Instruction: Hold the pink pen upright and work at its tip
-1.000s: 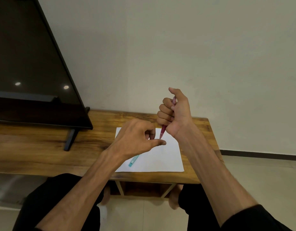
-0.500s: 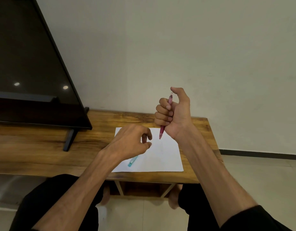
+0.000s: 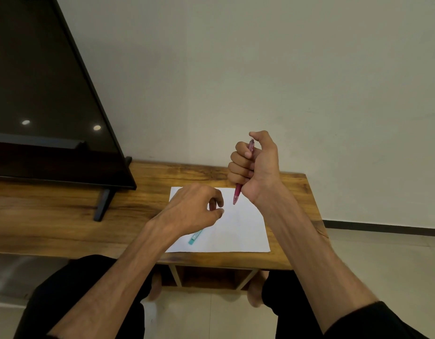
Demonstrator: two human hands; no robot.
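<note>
the right hand [image 3: 256, 167] was raised above the far edge of the long wooden table [image 3: 65, 216], its fingers curled tight round a slim red plastic pen [image 3: 237, 194]. the pen stood almost upright in the fist, tip pointing down and hanging over the white rectangular sheet of paper [image 3: 245, 231], its upper end showing beside the raised thumb. the tip was clear of the paper, not touching it.

the left hand [image 3: 192, 209] hovered lower, over the left part of the sheet, its fingers loosely curled with the thumb close to the fingertips; it held nothing that could be seen. just under its wrist a teal plastic pen [image 3: 195, 238] lay slantwise on the paper, partly hidden by the hand.

the sheet lay flat near the right end of the table, its near edge close to the table's front edge. a large black flat-screen television [image 3: 40, 94] stood on the left part of the table on a dark leg. behind was a plain pale wall [image 3: 260, 69]. the person's knees in black trousers [image 3: 72, 289] showed below the table, above a tiled floor [image 3: 382, 265].
</note>
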